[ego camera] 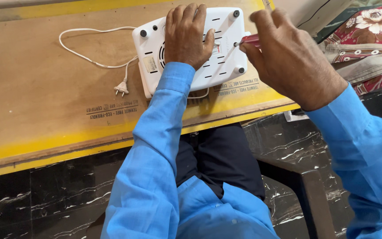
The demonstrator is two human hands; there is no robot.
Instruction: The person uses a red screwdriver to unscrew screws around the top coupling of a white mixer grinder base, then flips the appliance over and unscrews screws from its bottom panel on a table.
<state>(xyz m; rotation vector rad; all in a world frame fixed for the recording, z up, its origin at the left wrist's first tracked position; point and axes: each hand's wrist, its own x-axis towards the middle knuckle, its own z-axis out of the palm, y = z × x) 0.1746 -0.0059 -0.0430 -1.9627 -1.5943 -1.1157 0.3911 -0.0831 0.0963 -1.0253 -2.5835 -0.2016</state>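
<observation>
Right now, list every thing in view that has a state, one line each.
Appliance: white, upside down on the board, feet and vents up.
Plug: unplugged, lying on the board.
Cord: loose, looped.
Screwdriver: red handle gripped, tip at the appliance's underside.
Left hand: flat on the appliance, pressing it down.
Right hand: closed on the screwdriver.
Board: lying flat.

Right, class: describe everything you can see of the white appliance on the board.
The white appliance lies underside up on the plywood board. Its plastic-looking base shows dark vent slots, round black feet and a small label. A white cord with a two-pin plug trails left. The left hand presses it flat; the right hand puts a red-handled screwdriver against it.
</observation>
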